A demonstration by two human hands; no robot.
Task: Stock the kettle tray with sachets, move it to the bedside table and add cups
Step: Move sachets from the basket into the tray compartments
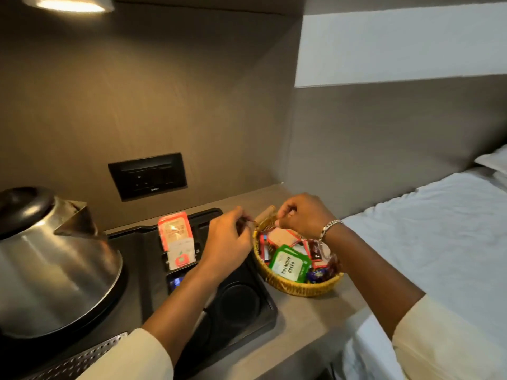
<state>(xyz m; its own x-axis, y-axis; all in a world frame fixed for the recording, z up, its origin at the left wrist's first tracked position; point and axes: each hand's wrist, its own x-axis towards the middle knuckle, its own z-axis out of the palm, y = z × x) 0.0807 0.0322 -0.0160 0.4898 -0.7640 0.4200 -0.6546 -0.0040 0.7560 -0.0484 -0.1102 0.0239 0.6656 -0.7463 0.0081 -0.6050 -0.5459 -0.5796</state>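
Observation:
A black kettle tray [247, 322] lies on the grey counter with a steel kettle [52, 264] on its left side. Red and white sachets [177, 239] stand upright in the tray's slots. To the right of the tray sits a yellow woven basket [299, 285] full of sachets, a green one [290, 266] on top. My left hand [227, 242] hovers at the basket's left rim, fingers pinched on a small dark sachet. At the basket's far rim, my right hand [304, 215] has curled fingers that pinch a thin brown stick sachet [264, 215].
A black wall socket [148, 175] is set in the wall behind the tray. A bed with white sheets [428, 242] lies directly to the right of the counter. Two round cup recesses [237, 301] in the tray hold nothing. A lamp shines at the top left.

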